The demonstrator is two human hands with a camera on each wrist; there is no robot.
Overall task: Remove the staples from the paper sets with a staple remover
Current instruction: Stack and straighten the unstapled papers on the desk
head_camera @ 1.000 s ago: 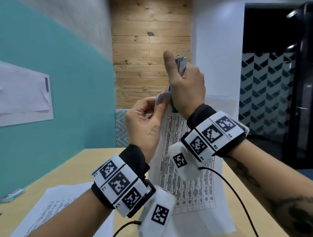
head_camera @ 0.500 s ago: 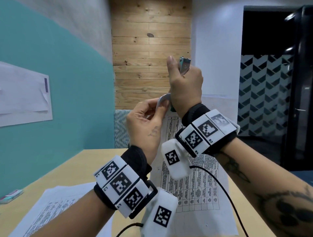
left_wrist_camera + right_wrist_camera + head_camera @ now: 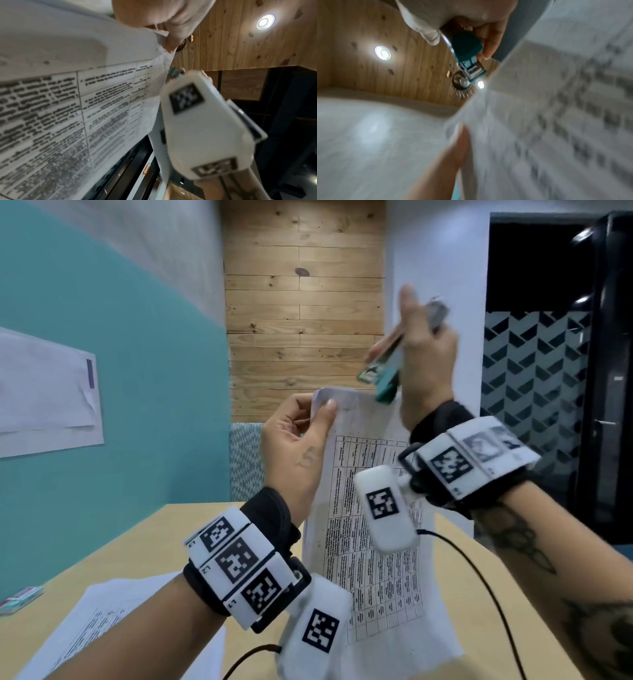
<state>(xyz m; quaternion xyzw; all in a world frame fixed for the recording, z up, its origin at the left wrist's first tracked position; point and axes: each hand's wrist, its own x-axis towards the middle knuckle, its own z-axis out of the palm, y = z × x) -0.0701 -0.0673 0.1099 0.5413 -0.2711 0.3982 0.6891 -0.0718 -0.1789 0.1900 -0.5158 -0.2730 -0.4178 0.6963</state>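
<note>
A printed paper set [image 3: 373,529] with tables hangs upright above the table; my left hand [image 3: 308,426] pinches its top left corner between thumb and fingers, seen close in the left wrist view as paper set [image 3: 68,108] under my fingers [image 3: 171,44]. My right hand [image 3: 424,354] grips a teal and metal staple remover [image 3: 387,371], held just above and right of the sheet's top edge, apart from the paper. The right wrist view shows the staple remover [image 3: 469,58] in my fingers beside the blurred paper set [image 3: 556,121]. No staple is discernible.
More printed sheets [image 3: 102,625] lie on the wooden table [image 3: 144,539] at the lower left. A small teal box [image 3: 20,599] sits at the table's far left edge. A teal wall with a pinned sheet [image 3: 44,395] is on the left; a dark doorway is on the right.
My right hand has pulled the staple remover up and to the right, away from the paper's top left corner. My left hand still pinches that corner.
</note>
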